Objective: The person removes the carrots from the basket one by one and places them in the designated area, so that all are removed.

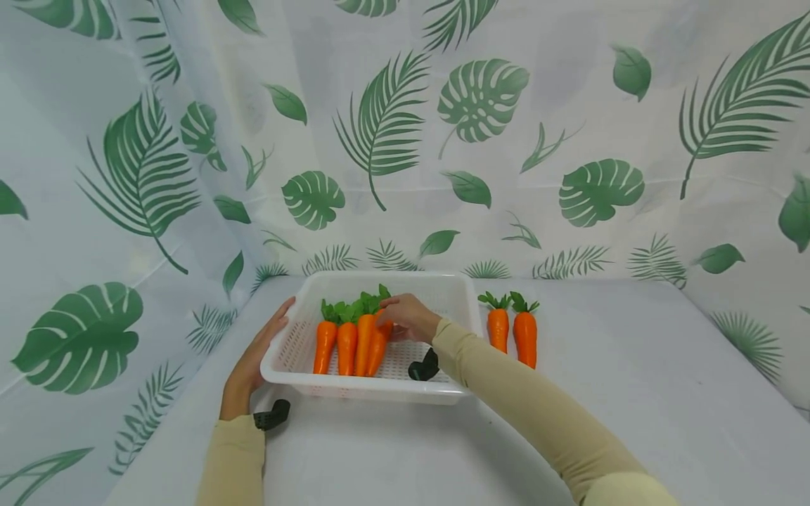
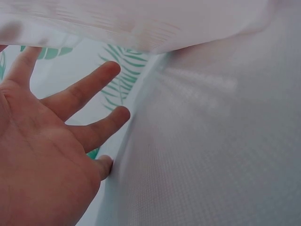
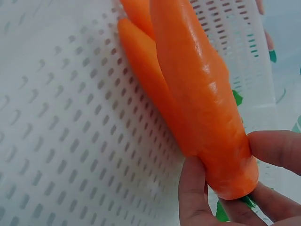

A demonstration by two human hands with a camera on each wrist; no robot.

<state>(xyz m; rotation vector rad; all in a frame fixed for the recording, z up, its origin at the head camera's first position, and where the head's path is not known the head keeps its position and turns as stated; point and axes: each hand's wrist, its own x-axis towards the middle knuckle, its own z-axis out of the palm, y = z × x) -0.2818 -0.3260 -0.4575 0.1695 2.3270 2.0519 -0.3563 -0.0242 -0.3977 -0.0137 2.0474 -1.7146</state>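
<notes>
My right hand reaches into a white plastic basket and grips a carrot near its leafy top. In the right wrist view the thumb and fingers pinch the thick end from both sides. Other carrots lie side by side in the basket, tips toward me, green leaves at the back. My left hand is at the basket's left side, its fingers straight and spread in the left wrist view, with the fingertips up by the rim.
Two carrots with leaves lie on the white table just right of the basket. A white curtain with green leaf prints hangs behind and along the left. Each wrist carries a small black camera.
</notes>
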